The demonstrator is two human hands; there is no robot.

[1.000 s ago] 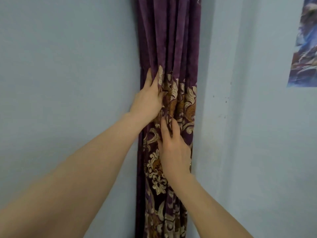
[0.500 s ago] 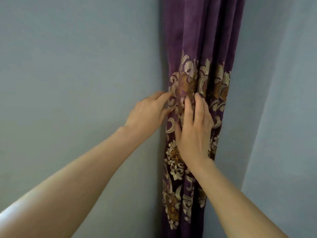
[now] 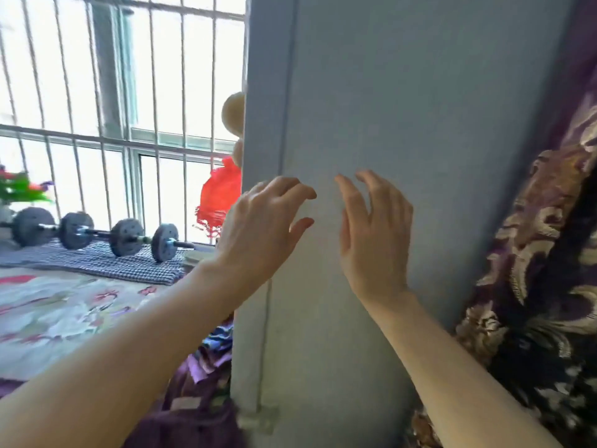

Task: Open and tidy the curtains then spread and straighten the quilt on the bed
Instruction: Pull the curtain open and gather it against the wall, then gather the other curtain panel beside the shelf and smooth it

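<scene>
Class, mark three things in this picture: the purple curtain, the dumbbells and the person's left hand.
purple curtain [image 3: 533, 227], head view, on its gold floral band.
dumbbells [image 3: 126, 237], head view, on a dark weight plate.
left hand [image 3: 258, 231], head view, on the back of the hand.

Matt painted wall [image 3: 420, 124], heavy brocade cloth curtain [image 3: 542, 253], metal window bars [image 3: 151, 92], woven checked cloth [image 3: 97, 260].
</scene>
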